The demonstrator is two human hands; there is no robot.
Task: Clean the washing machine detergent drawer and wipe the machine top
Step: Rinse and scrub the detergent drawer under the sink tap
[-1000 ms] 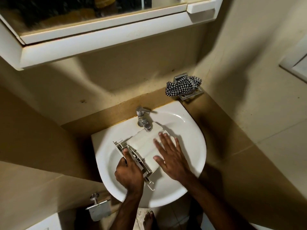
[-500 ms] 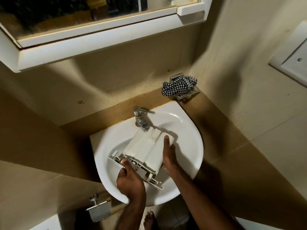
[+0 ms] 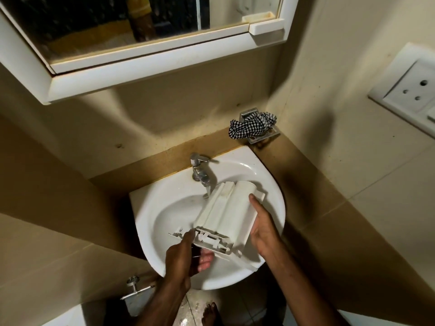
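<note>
The left hand (image 3: 182, 257) grips the near, front end of a white detergent drawer (image 3: 226, 212), its thumb on top and its fingers curled beneath the panel. The right hand (image 3: 263, 228) cups the drawer's right side, palm against the plastic and fingers wrapped along the edge. The drawer is held upside down and tilted over a white washbasin (image 3: 164, 208), its far end just below a chrome tap (image 3: 200, 171). A black-and-white checked cloth (image 3: 253, 125) sits on a metal holder at the corner behind the basin. A mirrored cabinet (image 3: 141, 60) hangs above.
</note>
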